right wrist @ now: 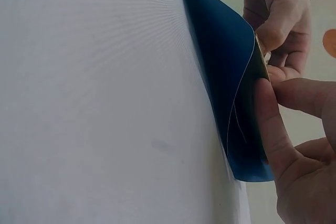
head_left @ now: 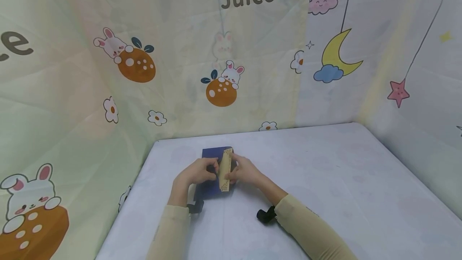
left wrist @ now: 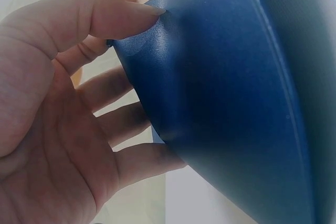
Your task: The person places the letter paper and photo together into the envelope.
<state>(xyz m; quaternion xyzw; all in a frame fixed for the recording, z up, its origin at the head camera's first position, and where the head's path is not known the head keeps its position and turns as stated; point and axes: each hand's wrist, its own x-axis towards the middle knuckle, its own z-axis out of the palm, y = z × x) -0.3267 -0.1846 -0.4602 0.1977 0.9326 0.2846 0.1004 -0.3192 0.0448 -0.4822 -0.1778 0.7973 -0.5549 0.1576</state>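
A dark blue folded paper piece [head_left: 210, 189] with a cream patterned strip [head_left: 224, 171] lies on the table, between my two hands. My left hand [head_left: 196, 172] pinches the blue paper; in the left wrist view the thumb presses its bowed face [left wrist: 226, 77] and the other fingers reach behind the edge. From the right side, my right hand [head_left: 247, 170] grips the strip's edge between thumb and fingers. In the right wrist view the blue paper [right wrist: 215, 40] curves up off the table, forming a fold. What lies inside the fold is hidden.
A white cloth-covered table [head_left: 306, 179] extends around the hands. Printed curtains [head_left: 180, 31] hang along its back and sides. Black wrist-worn devices [head_left: 266, 215] sit near both sleeve cuffs, just above the tabletop.
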